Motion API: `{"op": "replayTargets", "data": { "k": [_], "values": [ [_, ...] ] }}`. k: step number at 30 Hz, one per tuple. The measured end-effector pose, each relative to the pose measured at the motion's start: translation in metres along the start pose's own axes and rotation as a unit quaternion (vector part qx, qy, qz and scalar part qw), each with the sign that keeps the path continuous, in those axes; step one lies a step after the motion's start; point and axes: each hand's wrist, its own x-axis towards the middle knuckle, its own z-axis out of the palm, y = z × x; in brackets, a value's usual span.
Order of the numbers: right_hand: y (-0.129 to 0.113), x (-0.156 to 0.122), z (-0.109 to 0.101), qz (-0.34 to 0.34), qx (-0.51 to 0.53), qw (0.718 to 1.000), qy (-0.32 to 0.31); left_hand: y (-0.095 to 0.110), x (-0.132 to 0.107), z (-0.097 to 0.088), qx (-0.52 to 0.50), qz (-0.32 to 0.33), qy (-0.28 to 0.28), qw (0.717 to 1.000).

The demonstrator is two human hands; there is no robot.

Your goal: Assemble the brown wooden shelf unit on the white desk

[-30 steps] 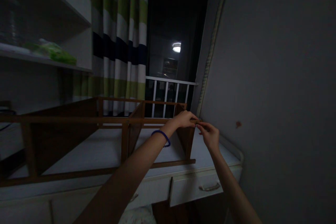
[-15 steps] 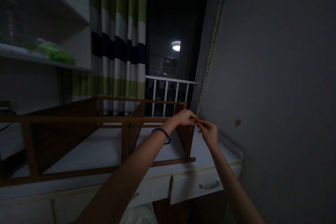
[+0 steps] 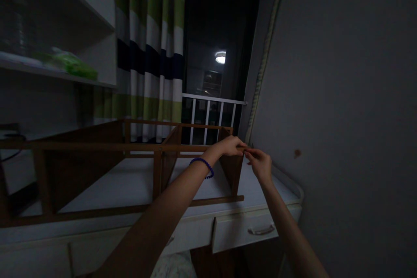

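Note:
A brown wooden shelf rack (image 3: 156,150) lies on its side across a white desk (image 3: 130,178). My left hand (image 3: 231,145), with a blue beaded bracelet (image 3: 208,166) at the wrist, is closed over the right end of the rack's upper front rail. Close against it, my right hand (image 3: 260,165) has thumb and fingers pinched together at the very tip of that rail. Whatever sits between the right fingertips is too small and dark to make out.
A white drawer (image 3: 244,230) with a metal handle sticks out slightly below the desk top. Behind are a striped curtain (image 3: 156,52), a dark window and a white railing (image 3: 208,98). A grey wall (image 3: 352,117) borders the right; a wall shelf (image 3: 107,58) hangs at upper left.
The whole view has shifted slightly, with everything a little farther right. Both hands keep the same place and hold at the rail's end.

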Motion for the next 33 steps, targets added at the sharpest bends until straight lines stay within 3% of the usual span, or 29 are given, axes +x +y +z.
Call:
{"op": "replayTargets", "data": {
  "k": [13,33],
  "values": [
    [0.001,-0.005,-0.001,0.002,0.013,1.000,-0.004,0.006,-0.002,0.002,0.008,-0.008,0.033,0.999],
    [0.006,-0.011,-0.008,-0.017,-0.002,1.000,-0.009,0.007,-0.002,0.001,0.012,-0.006,0.036,0.999]
  ]
}}
